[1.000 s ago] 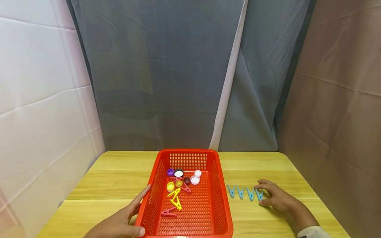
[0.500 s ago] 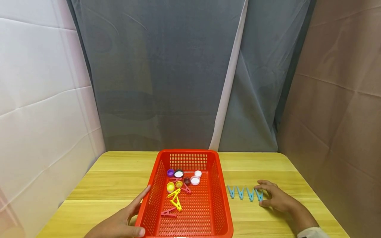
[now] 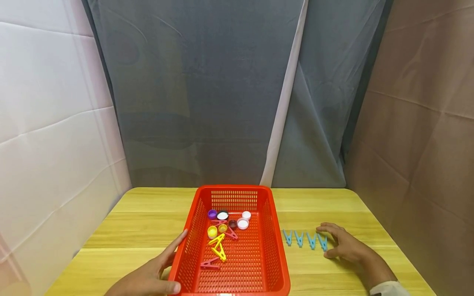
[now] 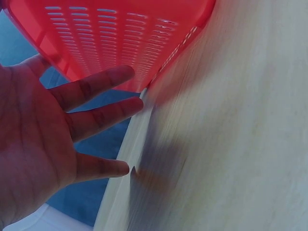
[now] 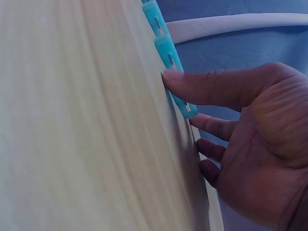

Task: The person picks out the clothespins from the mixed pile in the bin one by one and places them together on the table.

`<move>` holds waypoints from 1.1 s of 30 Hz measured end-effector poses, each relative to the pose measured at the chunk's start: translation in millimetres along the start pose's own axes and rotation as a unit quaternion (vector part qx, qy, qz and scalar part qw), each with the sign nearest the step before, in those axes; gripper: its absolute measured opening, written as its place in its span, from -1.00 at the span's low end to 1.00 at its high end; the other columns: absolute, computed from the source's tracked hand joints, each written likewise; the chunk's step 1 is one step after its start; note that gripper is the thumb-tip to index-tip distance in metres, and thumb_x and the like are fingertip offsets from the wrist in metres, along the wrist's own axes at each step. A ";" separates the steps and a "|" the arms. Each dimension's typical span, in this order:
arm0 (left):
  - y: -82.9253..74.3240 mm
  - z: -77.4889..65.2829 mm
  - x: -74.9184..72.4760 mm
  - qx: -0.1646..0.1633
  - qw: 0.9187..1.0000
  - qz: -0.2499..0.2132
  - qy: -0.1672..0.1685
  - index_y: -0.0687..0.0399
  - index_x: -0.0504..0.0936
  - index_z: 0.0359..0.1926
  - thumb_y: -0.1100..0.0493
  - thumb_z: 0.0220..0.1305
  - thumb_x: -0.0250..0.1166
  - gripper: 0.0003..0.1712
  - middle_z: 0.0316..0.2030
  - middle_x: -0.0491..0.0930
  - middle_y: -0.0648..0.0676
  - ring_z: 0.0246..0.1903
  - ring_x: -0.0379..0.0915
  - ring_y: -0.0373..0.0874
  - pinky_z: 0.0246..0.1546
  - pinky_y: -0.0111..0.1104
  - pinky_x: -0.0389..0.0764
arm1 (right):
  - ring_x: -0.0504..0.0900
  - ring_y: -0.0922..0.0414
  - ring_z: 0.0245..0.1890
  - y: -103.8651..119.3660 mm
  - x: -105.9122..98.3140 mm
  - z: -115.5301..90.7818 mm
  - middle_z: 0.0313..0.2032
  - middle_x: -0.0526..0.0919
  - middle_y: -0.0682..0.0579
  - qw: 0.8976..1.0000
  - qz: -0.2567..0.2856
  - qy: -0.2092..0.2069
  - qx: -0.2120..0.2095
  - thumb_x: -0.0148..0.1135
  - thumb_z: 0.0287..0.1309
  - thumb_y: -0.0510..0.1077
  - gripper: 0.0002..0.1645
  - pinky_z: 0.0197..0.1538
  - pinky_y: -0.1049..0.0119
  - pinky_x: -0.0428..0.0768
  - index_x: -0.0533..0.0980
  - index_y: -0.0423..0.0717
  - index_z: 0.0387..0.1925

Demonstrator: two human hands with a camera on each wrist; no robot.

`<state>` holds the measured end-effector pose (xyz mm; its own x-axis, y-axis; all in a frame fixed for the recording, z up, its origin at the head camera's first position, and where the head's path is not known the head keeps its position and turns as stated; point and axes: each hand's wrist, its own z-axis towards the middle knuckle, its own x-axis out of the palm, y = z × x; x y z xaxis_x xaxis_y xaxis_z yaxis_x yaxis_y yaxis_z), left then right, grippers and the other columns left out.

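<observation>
My left hand (image 3: 153,273) rests on the left side of a red plastic basket (image 3: 278,255), its fingers straight and spread in the left wrist view. In the basket lie yellow clothespins (image 3: 219,253), pink clothespins (image 3: 210,264) and several small round caps or lids in yellow, white, purple and dark colours. To the right of the basket, several blue clothespins stand in a row on the table. My right hand (image 3: 346,244) is at the rightmost blue clothespin (image 3: 323,242), thumb and fingers around it but parted. In the right wrist view the thumb overlaps a blue clothespin; contact is unclear.
A wooden table (image 3: 148,218) carries the basket in its front middle. Grey cloth (image 3: 229,102) hangs behind it, white cloth (image 3: 55,123) on the left and brownish cloth (image 3: 414,123) on the right.
My right thumb has drawn slightly away from the rightmost blue clothespin, which stays in its place. My left hand and the basket have not moved.
</observation>
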<state>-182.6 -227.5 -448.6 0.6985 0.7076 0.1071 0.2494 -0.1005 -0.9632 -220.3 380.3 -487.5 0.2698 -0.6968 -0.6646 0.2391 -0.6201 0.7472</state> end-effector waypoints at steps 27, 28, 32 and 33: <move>-2.5 -0.7 0.3 -0.001 1.000 0.001 -0.001 -0.64 -0.47 0.74 0.02 0.59 0.32 0.22 0.67 -0.02 0.37 0.36 0.56 0.19 0.28 0.14 0.73 | 0.16 -0.67 0.52 66.0 -22.3 7.0 0.53 0.17 -0.62 0.997 -0.069 -0.001 0.038 0.74 -0.01 -0.27 0.18 0.39 -0.51 0.49 0.28 -0.43 0.56; -2.1 -0.6 0.4 -0.001 1.000 0.001 -0.002 -0.66 -0.46 0.74 0.02 0.59 0.32 0.22 0.67 -0.02 0.36 0.36 0.56 0.19 0.27 0.14 0.74 | 0.16 -0.67 0.52 71.2 -23.4 7.7 0.53 0.16 -0.62 0.996 -0.076 0.001 0.034 0.74 0.00 -0.25 0.18 0.38 -0.51 0.51 0.28 -0.43 0.56; 0.0 -0.8 0.1 0.002 1.000 0.005 -0.003 -0.70 -0.44 0.73 0.01 0.58 0.33 0.21 0.68 -0.01 0.35 0.36 0.56 0.18 0.26 0.15 0.74 | 0.11 -0.65 0.55 94.8 -26.4 13.9 0.57 0.13 -0.58 0.995 -0.101 -0.001 0.022 0.73 0.06 -0.16 0.18 0.38 -0.53 0.49 0.27 -0.36 0.59; 0.7 -0.9 -0.2 0.003 1.000 0.007 -0.002 -0.70 -0.44 0.73 0.00 0.58 0.33 0.21 0.68 -0.01 0.35 0.35 0.57 0.17 0.26 0.14 0.74 | 0.10 -0.65 0.56 100.8 -26.6 16.3 0.58 0.12 -0.57 0.994 -0.108 -0.004 0.018 0.73 0.07 -0.13 0.18 0.38 -0.54 0.49 0.27 -0.35 0.59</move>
<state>-182.0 -228.4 -449.0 0.6990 0.7090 0.0934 0.2358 -0.1052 -0.9661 -218.6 330.5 -394.5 0.2092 -0.5487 -0.8094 0.2565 -0.7680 0.5869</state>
